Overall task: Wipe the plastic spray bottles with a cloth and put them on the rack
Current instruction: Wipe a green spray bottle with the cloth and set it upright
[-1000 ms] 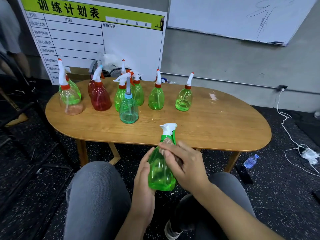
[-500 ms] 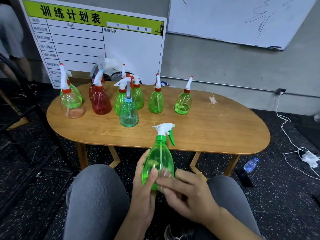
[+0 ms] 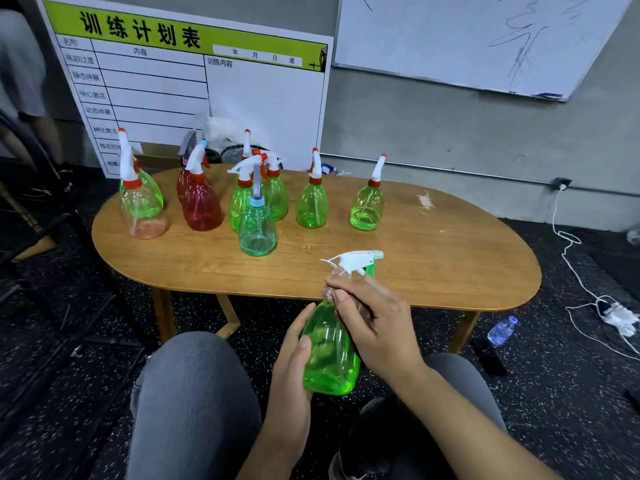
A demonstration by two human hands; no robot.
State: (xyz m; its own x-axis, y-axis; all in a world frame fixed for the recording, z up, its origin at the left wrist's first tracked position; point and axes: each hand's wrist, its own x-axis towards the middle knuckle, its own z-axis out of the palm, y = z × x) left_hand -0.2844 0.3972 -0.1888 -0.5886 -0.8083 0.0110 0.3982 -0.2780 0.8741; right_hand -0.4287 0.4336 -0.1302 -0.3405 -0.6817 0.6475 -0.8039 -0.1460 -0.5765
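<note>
A green spray bottle (image 3: 330,351) with a white trigger head is held above my lap. My left hand (image 3: 292,375) grips its lower body from the left. My right hand (image 3: 375,323) holds a small brownish cloth (image 3: 335,282) pressed against the bottle's neck, just under the trigger. Several more spray bottles stand on the oval wooden table (image 3: 433,271): green ones (image 3: 312,206), a red one (image 3: 202,207), a pale teal one (image 3: 258,230) and a clear one (image 3: 140,209). No rack is in view.
My grey-trousered knees (image 3: 194,393) fill the bottom. A small water bottle (image 3: 501,330) and white cables with a plug (image 3: 616,313) lie on the dark floor at right. A planning board (image 3: 194,98) leans behind the table. A person's legs (image 3: 24,81) stand far left.
My right hand with the cloth has moved up from the bottle's lower body to its neck. The bottle's trigger head now points right instead of toward the table.
</note>
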